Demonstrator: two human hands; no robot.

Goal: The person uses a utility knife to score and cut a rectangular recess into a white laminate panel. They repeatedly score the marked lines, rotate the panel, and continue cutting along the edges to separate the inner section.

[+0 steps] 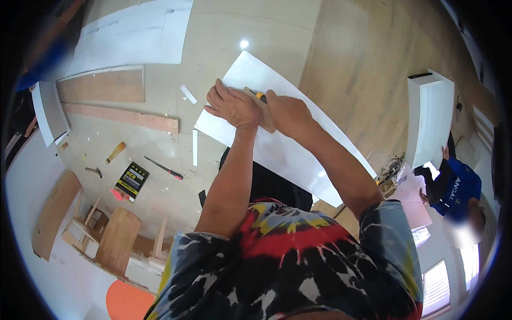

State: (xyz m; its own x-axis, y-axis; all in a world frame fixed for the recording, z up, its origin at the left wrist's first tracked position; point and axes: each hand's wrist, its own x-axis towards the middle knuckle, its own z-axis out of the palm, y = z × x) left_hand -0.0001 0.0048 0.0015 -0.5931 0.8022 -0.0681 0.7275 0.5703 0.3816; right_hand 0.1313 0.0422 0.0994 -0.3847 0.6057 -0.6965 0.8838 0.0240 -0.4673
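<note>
A white sheet (282,145) lies on the floor in front of me, set at a slant. On it rests a small flat brown piece (268,125), which looks like wood or board. My left hand (234,106) presses down at the sheet's left part with its fingers spread, its heel against the brown piece. Closed in my right hand (290,114) is a yellow-and-black utility knife (260,97), angled toward the left hand over the brown piece. The knife's blade is too small to make out.
White offcuts (195,148), a screwdriver (165,168), a wooden-handled tool (115,152) and a black-and-yellow package (132,181) lie at left. Long brown boards (122,117) are beyond. At right, a person in blue (458,184) touches a white panel (431,120); another person stands far left.
</note>
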